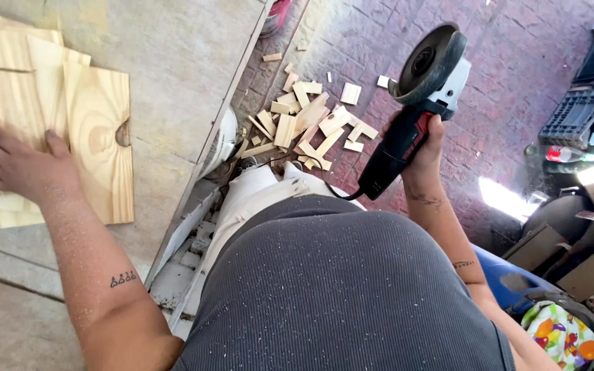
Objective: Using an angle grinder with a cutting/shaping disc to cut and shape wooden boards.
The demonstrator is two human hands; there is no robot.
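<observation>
My left hand point(15, 163) lies flat, fingers spread, on a stack of pale pine boards point(94, 130) at the left of a grey worktop point(173, 62). The top board has a knot and a small notch at its right edge. My right hand point(424, 148) grips the black and red body of an angle grinder point(421, 96), held out to the right over the floor, well away from the boards. Its dark disc and guard point up and away from me. A black cord runs from its tail toward my waist.
Several small wood offcuts point(307, 120) lie scattered on the reddish brick floor point(517, 55) beyond the worktop's edge. At the right are a black crate point(575, 113), cardboard boxes point(586, 275), a blue container point(510, 278) and a colourful fruit-print cloth point(562, 336).
</observation>
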